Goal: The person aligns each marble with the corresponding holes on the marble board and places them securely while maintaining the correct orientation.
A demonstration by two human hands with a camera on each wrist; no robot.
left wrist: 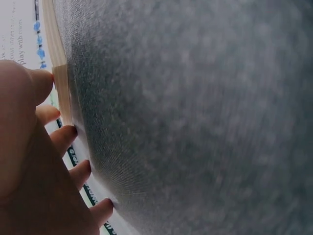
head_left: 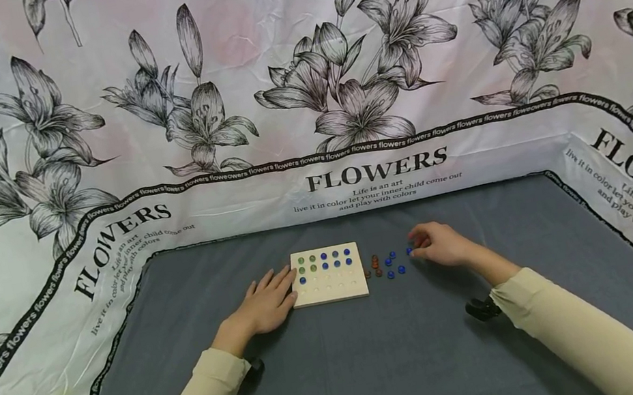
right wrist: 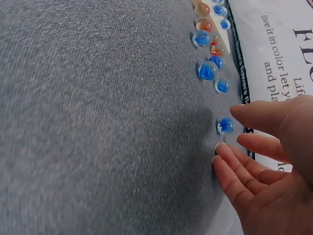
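Observation:
A pale wooden board (head_left: pixel 332 294) with rows of round hollows lies on the grey cloth. Its two far rows bear green marbles (head_left: pixel 312 259) on the left and blue marbles (head_left: pixel 336 264) on the right; one blue marble (head_left: pixel 303 280) occupies the left end of the third row. Spread fingers of my left hand (head_left: pixel 265 304) rest against the board's left edge, the thumb touching its side in the left wrist view. To the right, my right hand (head_left: pixel 445 245) hovers by a single blue marble (right wrist: pixel 225 126), thumb and fingers apart around it, with a gap visible in the right wrist view.
Several orange-brown marbles (head_left: pixel 375 264) lie just off the board's right edge. Loose blue marbles (head_left: pixel 391 274) are scattered between them and my right hand. Behind the grey cloth (head_left: pixel 368 369) stands a white flower-printed sheet (head_left: pixel 255 200).

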